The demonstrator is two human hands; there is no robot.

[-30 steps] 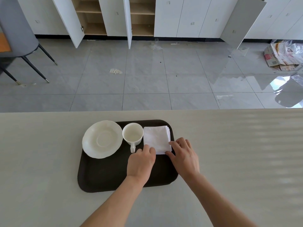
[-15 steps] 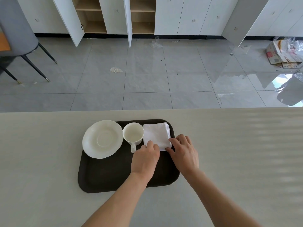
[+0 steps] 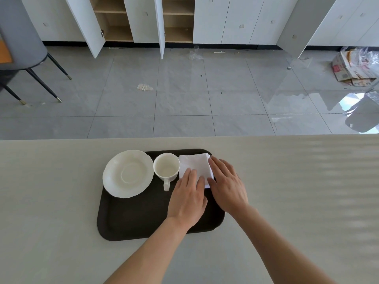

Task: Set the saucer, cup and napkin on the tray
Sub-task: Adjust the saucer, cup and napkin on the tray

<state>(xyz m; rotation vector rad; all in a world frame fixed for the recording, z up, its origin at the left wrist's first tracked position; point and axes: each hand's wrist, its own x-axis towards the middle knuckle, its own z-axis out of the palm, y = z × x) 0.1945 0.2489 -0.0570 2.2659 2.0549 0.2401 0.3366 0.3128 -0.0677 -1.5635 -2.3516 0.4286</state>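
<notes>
Head view: both hands flat on the napkin

The napkin (image 3: 194, 167) lies at the dark tray (image 3: 133, 218)'s far right corner beside the cup (image 3: 166, 166) and saucer (image 3: 128, 173); left hand (image 3: 188, 198) and right hand (image 3: 227, 184) press it with fingers spread, gripping nothing. A sideways push (easy enough) could knock the cup's handle or slide the napkin over the rim.

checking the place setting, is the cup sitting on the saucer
No, the cup stands directly on the tray, beside the saucer and to its right.
</notes>
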